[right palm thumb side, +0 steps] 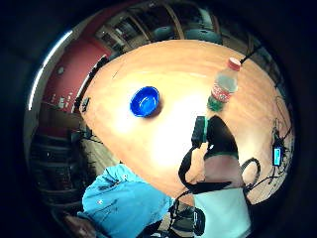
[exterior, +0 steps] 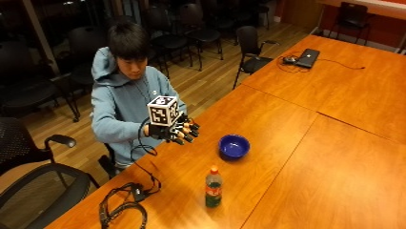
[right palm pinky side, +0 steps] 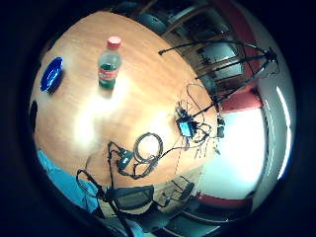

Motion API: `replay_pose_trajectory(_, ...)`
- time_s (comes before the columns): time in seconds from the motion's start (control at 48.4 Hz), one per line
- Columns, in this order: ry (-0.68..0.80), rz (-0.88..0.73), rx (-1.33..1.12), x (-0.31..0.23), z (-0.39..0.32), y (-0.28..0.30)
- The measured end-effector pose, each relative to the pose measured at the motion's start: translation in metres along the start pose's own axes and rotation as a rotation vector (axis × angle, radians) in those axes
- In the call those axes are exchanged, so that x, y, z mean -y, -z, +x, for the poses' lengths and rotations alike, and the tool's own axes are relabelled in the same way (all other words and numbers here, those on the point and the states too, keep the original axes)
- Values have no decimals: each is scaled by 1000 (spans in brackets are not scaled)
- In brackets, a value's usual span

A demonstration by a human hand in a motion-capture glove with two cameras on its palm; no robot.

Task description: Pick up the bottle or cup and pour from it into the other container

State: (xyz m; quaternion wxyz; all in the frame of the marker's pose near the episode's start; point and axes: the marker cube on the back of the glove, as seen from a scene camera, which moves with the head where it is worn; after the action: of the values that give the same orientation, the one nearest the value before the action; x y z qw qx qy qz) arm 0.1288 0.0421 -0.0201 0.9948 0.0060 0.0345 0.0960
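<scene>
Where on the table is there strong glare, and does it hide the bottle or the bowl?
Both palm views show a white glare patch on the table beside the bottle, hiding neither it nor the bowl; the outside view has only soft sheen.

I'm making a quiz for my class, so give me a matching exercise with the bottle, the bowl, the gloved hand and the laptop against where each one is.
Things:
1. bottle
2. bowl
3. gloved right hand
4. laptop

Places:
A. raised above the table's near edge, holding nothing
B. far end of the table, closed
C. upright, nearest the camera
D. on the table between the bottle and the person

Pairs: 1-C, 2-D, 3-A, 4-B
</scene>
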Motion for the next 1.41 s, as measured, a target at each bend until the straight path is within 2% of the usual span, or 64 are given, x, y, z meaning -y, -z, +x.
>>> replay_pose_trajectory(0.558,-117,66,300,4,93,-23)
replay_pose_trajectory(0.765,-156,112,374,5,104,-46)
replay_pose_trajectory(1.406,-226,253,920,19,136,-87)
